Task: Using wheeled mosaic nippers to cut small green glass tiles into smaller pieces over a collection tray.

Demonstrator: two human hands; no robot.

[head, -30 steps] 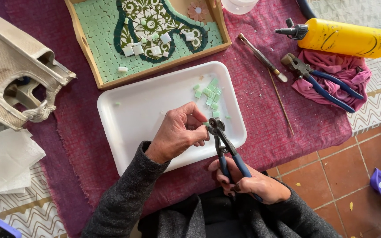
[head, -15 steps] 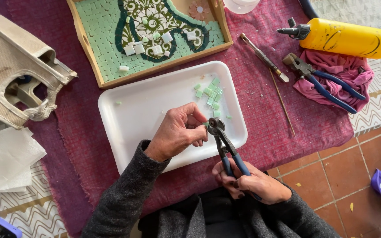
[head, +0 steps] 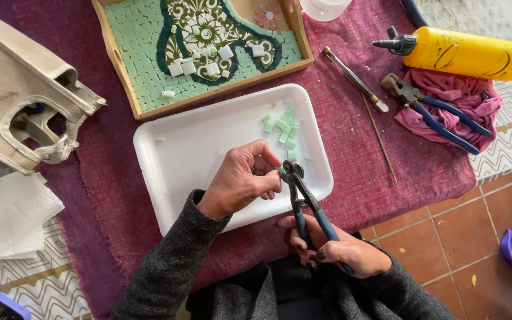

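Right hand [head: 333, 249] grips blue-handled tile nippers [head: 301, 192] over the white foam tray [head: 179, 148]; left hand [head: 244, 178] pinches a green tile piece [head: 279, 169] at their jaws.

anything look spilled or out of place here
Little stands out. One pale green tile chip lies alone on the white tray, apart from the tile pile, and one loose white tile sits on the mosaic.

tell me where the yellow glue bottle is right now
In the head view the yellow glue bottle lies on its side at the upper right of the table, just above the pink rag and the spare blue-handled pliers.
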